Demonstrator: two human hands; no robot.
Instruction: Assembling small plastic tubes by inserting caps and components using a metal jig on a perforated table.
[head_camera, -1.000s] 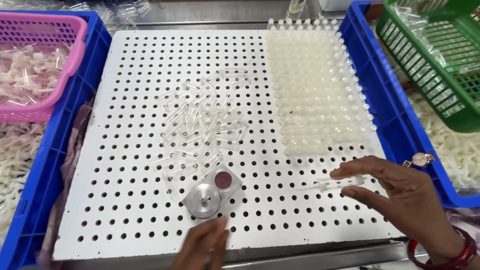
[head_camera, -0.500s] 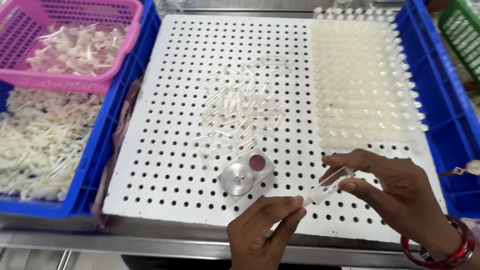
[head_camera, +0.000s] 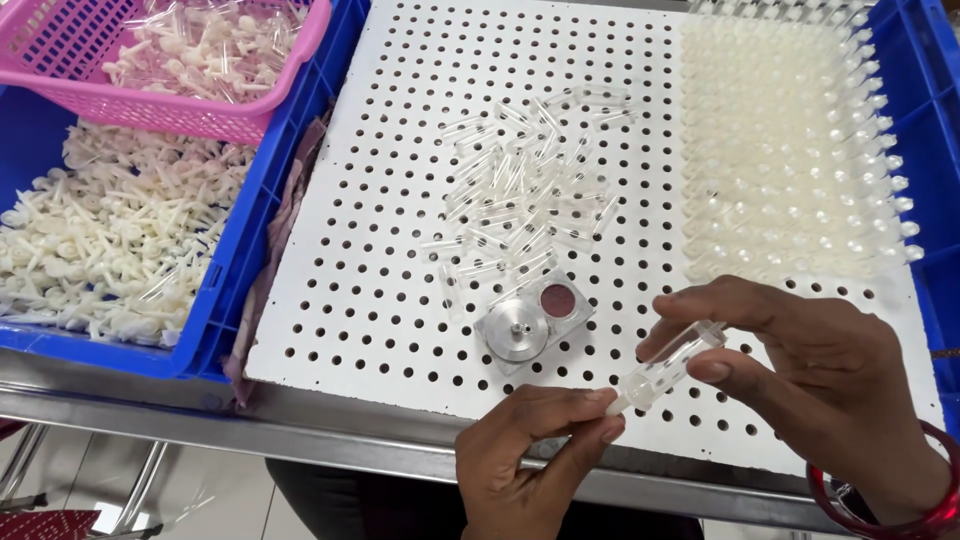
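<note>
One clear plastic tube (head_camera: 668, 366), pinched at its upper end by right hand (head_camera: 800, 370), its lower tip gripped by left hand (head_camera: 530, 450), above white perforated board (head_camera: 380, 250). One metal block (head_camera: 530, 320). Loose tubes (head_camera: 530, 190), uncountable. Two blue crates (head_camera: 240, 250); one pink basket (head_camera: 150, 100). Steel bench edge (head_camera: 250, 425).

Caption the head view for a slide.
Left hand and right hand hold a clear plastic tube over a white perforated board.
</note>
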